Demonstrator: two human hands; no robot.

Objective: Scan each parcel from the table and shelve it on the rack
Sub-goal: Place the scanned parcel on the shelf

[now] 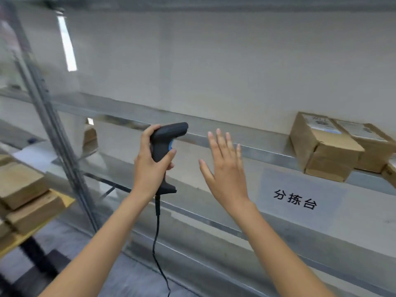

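My left hand grips the handle of a black barcode scanner, whose head points right and whose cable hangs down. My right hand is raised beside the scanner with straight, spread fingers and holds nothing. Two brown cardboard parcels with white labels sit side by side on the metal rack shelf at the right, well clear of both hands. More brown parcels are stacked on a yellow table at the lower left.
A grey upright post of the rack stands between the table and my hands. A paper sign with black characters hangs on the wall below the shelf. Lower rack rails cross the bottom. The corner of another box shows at the right edge.
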